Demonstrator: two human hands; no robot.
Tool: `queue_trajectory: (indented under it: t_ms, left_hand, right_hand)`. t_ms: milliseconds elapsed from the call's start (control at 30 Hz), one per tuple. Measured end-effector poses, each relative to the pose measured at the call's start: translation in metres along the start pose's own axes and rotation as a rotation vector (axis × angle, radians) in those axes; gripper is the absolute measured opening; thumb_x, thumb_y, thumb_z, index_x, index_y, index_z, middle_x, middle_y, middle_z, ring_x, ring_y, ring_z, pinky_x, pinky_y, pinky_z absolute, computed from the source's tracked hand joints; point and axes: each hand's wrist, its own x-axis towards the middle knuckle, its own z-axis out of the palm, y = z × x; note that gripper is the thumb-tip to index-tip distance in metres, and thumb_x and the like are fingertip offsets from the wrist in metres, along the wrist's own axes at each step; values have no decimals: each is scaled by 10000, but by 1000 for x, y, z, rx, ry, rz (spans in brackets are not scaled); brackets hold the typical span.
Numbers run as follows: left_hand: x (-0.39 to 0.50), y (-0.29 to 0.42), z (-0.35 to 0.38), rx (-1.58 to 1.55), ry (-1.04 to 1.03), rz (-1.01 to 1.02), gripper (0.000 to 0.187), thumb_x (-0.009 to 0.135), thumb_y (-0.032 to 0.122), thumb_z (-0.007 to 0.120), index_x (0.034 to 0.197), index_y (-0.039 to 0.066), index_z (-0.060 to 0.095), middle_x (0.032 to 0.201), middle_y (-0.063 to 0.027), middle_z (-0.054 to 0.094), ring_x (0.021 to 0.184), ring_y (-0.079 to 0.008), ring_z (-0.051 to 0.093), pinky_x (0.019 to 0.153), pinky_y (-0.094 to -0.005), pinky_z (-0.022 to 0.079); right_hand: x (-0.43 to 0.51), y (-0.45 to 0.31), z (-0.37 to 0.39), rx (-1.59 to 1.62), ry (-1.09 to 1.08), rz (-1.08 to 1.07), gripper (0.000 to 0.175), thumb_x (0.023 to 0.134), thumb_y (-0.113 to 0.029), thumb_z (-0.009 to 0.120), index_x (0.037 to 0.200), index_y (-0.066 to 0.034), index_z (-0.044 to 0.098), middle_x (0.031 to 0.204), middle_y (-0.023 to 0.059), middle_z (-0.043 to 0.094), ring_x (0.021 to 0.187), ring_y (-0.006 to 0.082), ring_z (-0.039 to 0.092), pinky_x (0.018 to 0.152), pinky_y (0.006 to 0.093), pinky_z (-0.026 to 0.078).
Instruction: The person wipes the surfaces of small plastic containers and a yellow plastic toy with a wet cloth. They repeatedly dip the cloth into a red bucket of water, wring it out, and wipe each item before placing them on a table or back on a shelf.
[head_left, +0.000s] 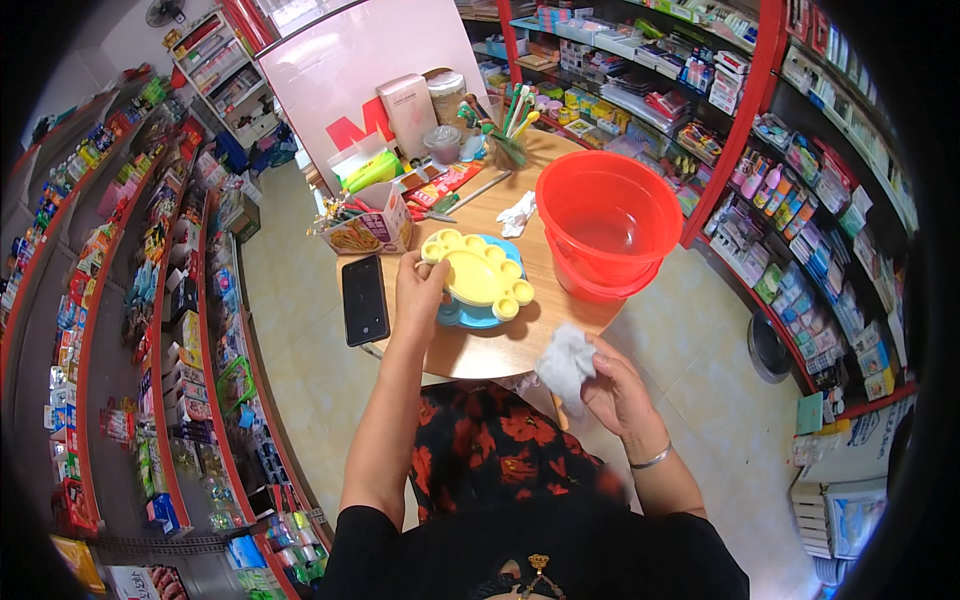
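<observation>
My left hand (422, 289) grips the left edge of a yellow plastic paint palette (480, 276), which has round wells along its rim. Beneath the palette, partly hidden, is a blue plastic piece (480, 317) on the wooden table (457, 361). A crumpled white cloth or tissue (564, 367) is held in my right hand (619, 390), just off the table's near edge. Right of the palette, one red plastic bucket (611, 217) sits inside another. Another crumpled white tissue (517, 215) lies behind the palette.
Left of my left hand lies a black smartphone (366, 300). Behind it stands a printed carton (371, 229) holding tools. Toward the back are a pink box (407, 112), a lidded jar (448, 97) and several paintbrushes (517, 112). Stocked shelves (795, 225) flank both sides.
</observation>
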Motion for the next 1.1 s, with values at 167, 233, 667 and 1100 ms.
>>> queue_trajectory:
  t_ms: [167, 233, 667, 1100]
  left_hand:
    - [-5, 3, -13, 144, -56, 12, 420, 905, 126, 653, 1239, 4, 429, 1034, -78, 658, 806, -99, 620, 545, -228, 462]
    - [-6, 7, -16, 63, -71, -32, 445, 891, 128, 662, 1230, -13, 413, 1045, -92, 656, 831, -103, 615, 555, -235, 468]
    - [-40, 12, -15, -213, -138, -15, 470, 930, 88, 644, 1296, 75, 349, 1119, -89, 653, 852, -84, 616, 581, -201, 452]
    - [-22, -11, -27, -501, -240, -55, 541, 935, 45, 603, 1411, 34, 347, 1260, -150, 593, 1091, -221, 634, 866, -310, 551]
  right_hand:
    - [14, -10, -7, -516, 86, 189, 259, 970, -236, 547, 1018, 2, 639, 1048, 66, 617, 920, 180, 623, 778, 319, 522]
    - [24, -5, 1, -954, 29, -115, 347, 920, -273, 631, 1109, 14, 583, 1005, 88, 632, 875, 229, 641, 766, 346, 522]
    - [131, 0, 58, -1757, -318, -250, 1121, 638, -656, 776, 1400, 66, 382, 1193, 286, 559, 1029, 413, 626, 796, 461, 529]
    - [145, 7, 44, -1242, -210, -205, 992, 706, -468, 832, 1432, 39, 385, 1351, 262, 506, 1252, 335, 517, 1030, 395, 427]
